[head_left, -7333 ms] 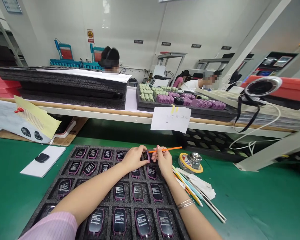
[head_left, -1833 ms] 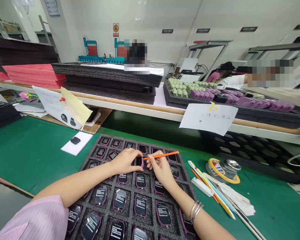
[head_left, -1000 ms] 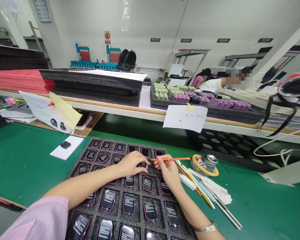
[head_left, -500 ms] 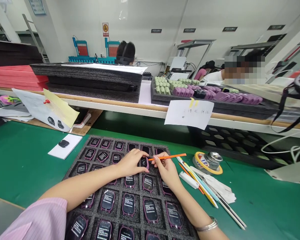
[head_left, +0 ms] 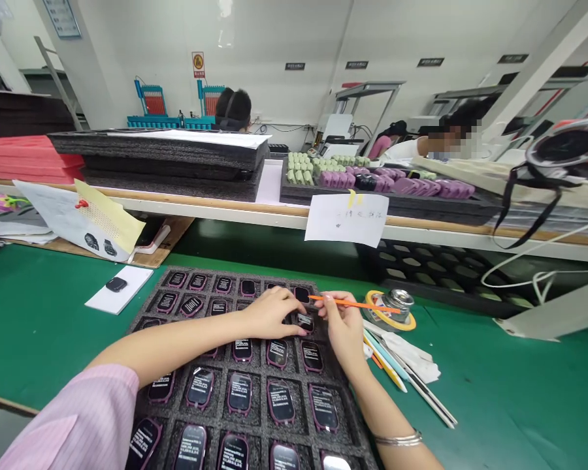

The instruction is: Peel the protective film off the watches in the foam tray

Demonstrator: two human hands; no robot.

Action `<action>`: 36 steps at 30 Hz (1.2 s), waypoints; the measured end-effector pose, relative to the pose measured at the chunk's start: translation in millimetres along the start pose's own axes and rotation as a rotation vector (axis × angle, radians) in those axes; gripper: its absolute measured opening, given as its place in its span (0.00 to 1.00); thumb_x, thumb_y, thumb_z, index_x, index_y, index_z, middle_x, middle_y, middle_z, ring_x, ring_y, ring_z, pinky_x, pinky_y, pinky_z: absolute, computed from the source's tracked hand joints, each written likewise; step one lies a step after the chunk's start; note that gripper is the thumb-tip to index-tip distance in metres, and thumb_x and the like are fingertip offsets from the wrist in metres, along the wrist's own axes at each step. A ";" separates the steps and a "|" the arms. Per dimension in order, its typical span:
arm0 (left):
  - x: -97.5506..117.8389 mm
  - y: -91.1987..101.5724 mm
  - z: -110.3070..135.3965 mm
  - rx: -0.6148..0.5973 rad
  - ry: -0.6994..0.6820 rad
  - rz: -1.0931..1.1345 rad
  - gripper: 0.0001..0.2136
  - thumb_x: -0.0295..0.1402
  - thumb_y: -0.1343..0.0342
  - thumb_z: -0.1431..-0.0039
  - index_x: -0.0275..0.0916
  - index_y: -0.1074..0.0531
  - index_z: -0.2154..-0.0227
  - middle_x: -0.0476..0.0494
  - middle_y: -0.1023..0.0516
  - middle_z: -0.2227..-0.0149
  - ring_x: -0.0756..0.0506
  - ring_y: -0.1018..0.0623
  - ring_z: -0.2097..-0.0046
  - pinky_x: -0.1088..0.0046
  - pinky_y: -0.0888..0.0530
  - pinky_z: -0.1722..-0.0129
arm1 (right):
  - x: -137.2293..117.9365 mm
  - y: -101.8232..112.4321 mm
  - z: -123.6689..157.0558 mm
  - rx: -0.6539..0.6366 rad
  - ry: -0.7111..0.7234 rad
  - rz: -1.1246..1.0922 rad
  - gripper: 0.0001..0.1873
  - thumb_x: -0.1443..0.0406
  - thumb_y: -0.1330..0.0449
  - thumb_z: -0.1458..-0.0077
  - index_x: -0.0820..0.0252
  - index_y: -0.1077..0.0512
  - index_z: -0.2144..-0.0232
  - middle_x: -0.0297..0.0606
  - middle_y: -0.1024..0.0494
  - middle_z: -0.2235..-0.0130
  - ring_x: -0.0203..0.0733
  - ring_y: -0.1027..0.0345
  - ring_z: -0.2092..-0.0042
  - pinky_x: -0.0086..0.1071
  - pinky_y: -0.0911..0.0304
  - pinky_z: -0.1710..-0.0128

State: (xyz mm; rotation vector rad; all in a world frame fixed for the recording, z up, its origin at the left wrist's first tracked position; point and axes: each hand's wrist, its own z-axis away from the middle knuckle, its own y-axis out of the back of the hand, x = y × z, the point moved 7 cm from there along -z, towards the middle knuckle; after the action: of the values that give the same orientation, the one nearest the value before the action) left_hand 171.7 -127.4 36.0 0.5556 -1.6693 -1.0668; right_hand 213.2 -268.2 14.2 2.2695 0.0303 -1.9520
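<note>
A black foam tray (head_left: pixel 255 372) on the green mat holds several purple-rimmed watch bodies with stickered black screens. My left hand (head_left: pixel 269 313) rests over the tray's upper rows, its fingers curled beside a watch body (head_left: pixel 304 320) in its pocket. My right hand (head_left: pixel 343 323) pinches a thin orange stick (head_left: pixel 357 303) that lies level and points left toward that watch body. A bangle (head_left: pixel 396 438) sits on my right wrist.
A tape roll with a metal weight (head_left: pixel 391 308) and a bundle of sticks and wipes (head_left: pixel 402 365) lie right of the tray. A white card with a black watch body (head_left: pixel 119 287) lies to the left. Foam trays and other people are behind the shelf.
Both hands shifted slightly right along the tray's upper rows. The watch body my left fingers held up half a second ago now lies in its pocket beside them. The orange stick stays in my right hand.
</note>
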 end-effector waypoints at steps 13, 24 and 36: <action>4.0 -17.0 -6.7 0.162 -0.204 0.046 0.16 0.41 0.38 0.42 0.41 0.27 0.54 0.47 0.26 0.54 0.46 0.29 0.49 0.66 0.37 0.44 | 16.0 11.5 -0.8 -0.002 -0.138 -0.112 0.46 0.29 0.42 0.64 0.65 0.40 0.65 0.38 0.30 0.71 0.32 0.37 0.75 0.28 0.37 0.76; 0.8 -18.3 -9.1 0.178 -0.068 0.154 0.25 0.39 0.32 0.50 0.34 0.34 0.53 0.43 0.28 0.53 0.43 0.30 0.50 0.64 0.34 0.48 | 29.0 3.5 0.2 -0.094 -0.091 0.023 0.40 0.32 0.47 0.53 0.64 0.41 0.65 0.36 0.32 0.74 0.29 0.40 0.78 0.25 0.42 0.79; 26.4 -4.9 0.1 0.318 -0.283 0.085 0.17 0.41 0.35 0.45 0.36 0.30 0.59 0.46 0.29 0.58 0.45 0.31 0.53 0.66 0.36 0.49 | 21.9 5.2 0.2 -0.102 -0.041 0.137 0.38 0.31 0.51 0.51 0.62 0.42 0.69 0.37 0.32 0.74 0.32 0.38 0.76 0.29 0.41 0.75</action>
State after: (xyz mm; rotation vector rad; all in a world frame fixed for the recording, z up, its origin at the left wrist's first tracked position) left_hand 161.4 -150.4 45.3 0.5488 -2.1130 -0.8516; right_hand 217.0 -275.2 -6.9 2.1085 -0.0295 -1.8826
